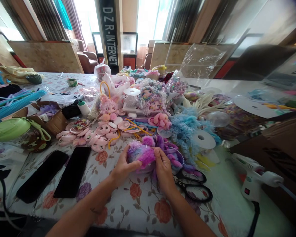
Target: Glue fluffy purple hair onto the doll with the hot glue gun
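Observation:
Near the front middle of the table, my left hand is wrapped round a fluffy purple, pink and blue doll head, thumb pressed on its magenta fuzz. My right hand pinches at the right side of the same fuzzy piece, thumb and fingers together. What exactly lies between those right fingertips is too small to make out. More purple fuzzy strips and a string of pearly beads lie just beyond my right hand. Black-handled scissors rest to its right.
A white hot glue gun stands at the right beside a cardboard box. Two black phones lie at left. Pale doll faces, blue ruffled ribbon, a white spool and finished fluffy dolls crowd the middle of the table.

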A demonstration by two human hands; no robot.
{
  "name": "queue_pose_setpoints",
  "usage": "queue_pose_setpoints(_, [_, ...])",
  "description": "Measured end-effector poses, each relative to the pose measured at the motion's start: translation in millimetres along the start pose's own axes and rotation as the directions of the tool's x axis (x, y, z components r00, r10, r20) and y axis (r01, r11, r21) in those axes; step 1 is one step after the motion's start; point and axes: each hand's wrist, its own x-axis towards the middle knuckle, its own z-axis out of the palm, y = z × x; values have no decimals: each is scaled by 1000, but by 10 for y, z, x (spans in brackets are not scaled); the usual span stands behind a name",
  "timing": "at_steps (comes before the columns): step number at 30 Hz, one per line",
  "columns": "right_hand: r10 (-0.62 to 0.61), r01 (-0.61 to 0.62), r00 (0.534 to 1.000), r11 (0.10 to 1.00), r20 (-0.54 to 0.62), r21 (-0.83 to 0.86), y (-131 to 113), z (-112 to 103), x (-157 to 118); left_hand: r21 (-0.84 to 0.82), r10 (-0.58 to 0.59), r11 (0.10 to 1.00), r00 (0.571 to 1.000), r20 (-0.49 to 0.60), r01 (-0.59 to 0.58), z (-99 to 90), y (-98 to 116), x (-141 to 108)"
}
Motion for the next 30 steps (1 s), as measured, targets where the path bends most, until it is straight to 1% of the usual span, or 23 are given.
queue_pose_setpoints(2, [0,0,1000,1000,17,15,6,-13,-3,-126,-40,991,998,52,46,0,24,1])
queue_pose_setpoints(3, [-2,1,1000,1000,30,19,1,-19,-10,-165,-45,985,997,69,56,-1,37,1])
queue_pose_setpoints(4, [-7,6,999,1000,45,16,-9,-25,-20,-165,-38,985,997,72,50,-2,49,2])
queue_pose_setpoints(5, [-16,16,998,1000,60,6,-22,-31,-30,-133,-24,991,998,65,32,-4,58,2])
queue_pose_setpoints(7, [-48,51,995,998,86,-30,-50,-37,-52,-12,4,1000,1000,20,-4,-4,66,0])
queue_pose_setpoints(10, [-110,122,988,986,111,-111,-74,-32,-73,159,21,987,999,-41,-15,2,57,-10])
queue_pose_setpoints(13, [-112,125,990,980,90,-155,-78,-8,-78,209,57,977,998,-35,-49,15,47,-22])
queue_pose_setpoints(16, [-67,72,997,989,47,-127,-81,15,-79,155,49,987,999,9,-50,28,58,-26])
queue_pose_setpoints(19, [-44,46,999,994,17,-97,-83,19,-74,112,32,993,999,43,-37,35,70,-23])
queue_pose_setpoints(22, [-33,31,999,995,-20,-93,-67,6,-58,126,30,991,999,33,-34,23,54,-20])
queue_pose_setpoints(26, [-28,25,999,996,-28,-83,-33,-8,-26,123,12,992,1000,-2,-12,-3,10,-19])
queue_pose_setpoints(30, [-42,36,998,994,-55,-98,11,-21,8,-52,-24,998,999,25,25,8,19,-22])
